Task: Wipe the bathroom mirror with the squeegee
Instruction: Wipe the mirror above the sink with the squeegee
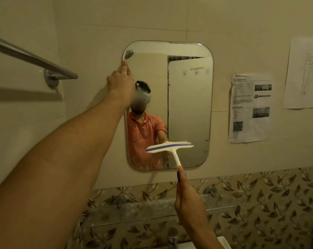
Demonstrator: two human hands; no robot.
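Counting it up: one mirror (188, 105), one squeegee (170, 147), two paper sheets (250, 108) taped to the wall beside it, one towel bar (31, 58). Right hand (188, 200) is wrapped around the squeegee's handle, blade lying on the mirror's lower part. Left hand (120, 81) reaches to the mirror's top-left edge, one finger stretched onto it; can't tell if it's gripping.

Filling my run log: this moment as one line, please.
right hand grips squeegee handle | blade tilted, over mirror lower half | left hand holds hand shower at mirror's top-left corner
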